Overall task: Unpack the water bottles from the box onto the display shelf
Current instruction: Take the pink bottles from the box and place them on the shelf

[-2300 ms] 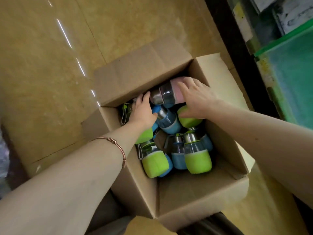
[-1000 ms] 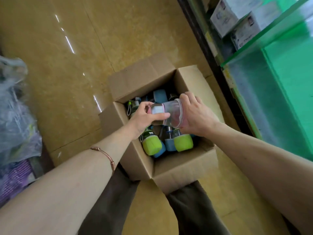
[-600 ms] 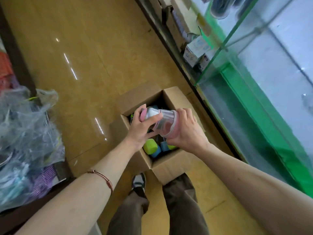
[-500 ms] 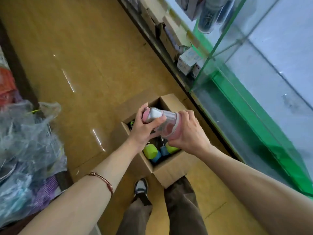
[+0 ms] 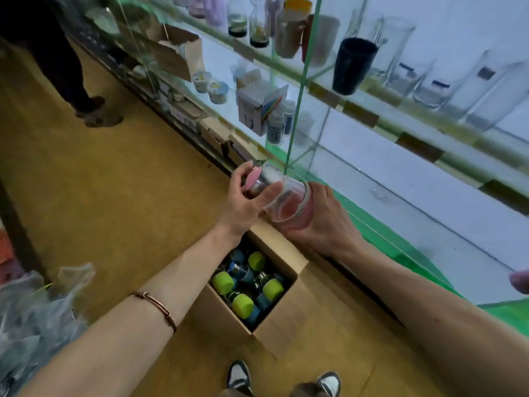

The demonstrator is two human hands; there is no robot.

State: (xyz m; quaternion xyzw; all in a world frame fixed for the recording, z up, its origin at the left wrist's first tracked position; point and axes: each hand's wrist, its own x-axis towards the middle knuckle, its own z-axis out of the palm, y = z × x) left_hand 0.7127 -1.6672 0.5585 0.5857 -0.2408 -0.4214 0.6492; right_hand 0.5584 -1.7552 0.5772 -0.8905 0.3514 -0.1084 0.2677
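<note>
The pink bottle [image 5: 282, 196] has come up out of the box [image 5: 274, 333] since a moment ago, when it lay among the others inside, and the view has swung up from the floor to the display shelf [image 5: 429, 213]. It now sits tilted on its side, well above the box and just in front of the shelf's green glass edge. The left hand [image 5: 246, 199] curls round its pink cap end, fingers and thumb closed on the steel neck; the right hand [image 5: 320, 219] grips the clear pink base from below and behind. That suggests the lift is done and the placing is what remains, with this bottle likely headed for the bare lower tier just beyond it.

The box stands open on the floor below the bottle, between the person's arms. It holds several more bottles, green and blue bases showing, packed close together, so most of the unpacking is yet to do. Above the bottle, the upper tiers of the shelf carry glasses, a dark cup [image 5: 353, 64], small jars and a white carton [image 5: 257, 110].
</note>
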